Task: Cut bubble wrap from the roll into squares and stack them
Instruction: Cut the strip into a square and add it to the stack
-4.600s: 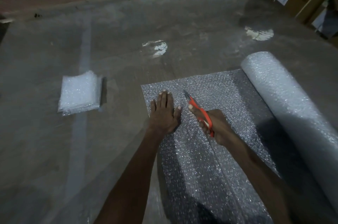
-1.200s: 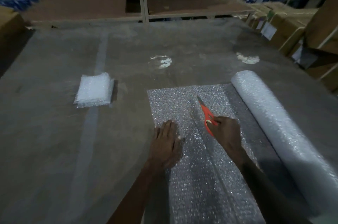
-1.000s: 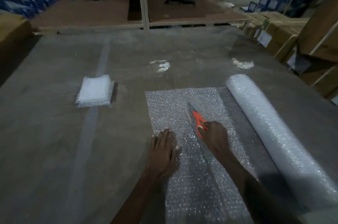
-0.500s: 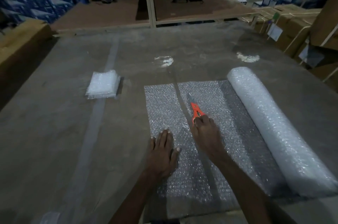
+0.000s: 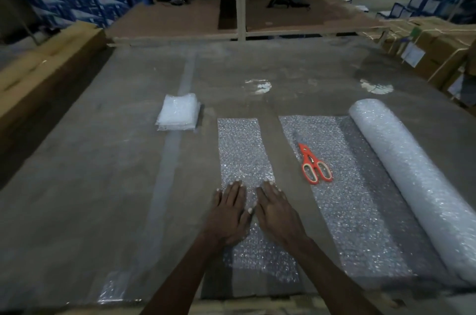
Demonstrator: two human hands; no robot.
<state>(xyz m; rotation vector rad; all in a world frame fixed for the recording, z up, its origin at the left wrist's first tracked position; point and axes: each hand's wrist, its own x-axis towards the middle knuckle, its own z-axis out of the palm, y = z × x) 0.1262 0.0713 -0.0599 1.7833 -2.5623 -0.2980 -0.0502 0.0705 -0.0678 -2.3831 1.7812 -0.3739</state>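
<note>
A long cut strip of bubble wrap (image 5: pixel 242 150) lies on the table, apart from the sheet (image 5: pixel 342 186) still joined to the roll (image 5: pixel 412 175) at the right. My left hand (image 5: pixel 229 214) and my right hand (image 5: pixel 277 211) rest flat, side by side, on the strip's near half, fingers spread and holding nothing. Orange-handled scissors (image 5: pixel 313 165) lie shut on the unrolled sheet, free of either hand. A stack of cut squares (image 5: pixel 177 112) sits at the far left of the strip.
The grey table (image 5: pixel 90 186) has a pale stripe running front to back. Cardboard boxes (image 5: pixel 438 41) stand along the right edge and a long carton (image 5: pixel 46 62) along the left. A wooden shelf (image 5: pixel 239 18) stands beyond the far edge.
The cut has gone through the full sheet. The strip has slid left, away from the roll's sheet. My right hand has put the scissors down and joined the left on the strip.
</note>
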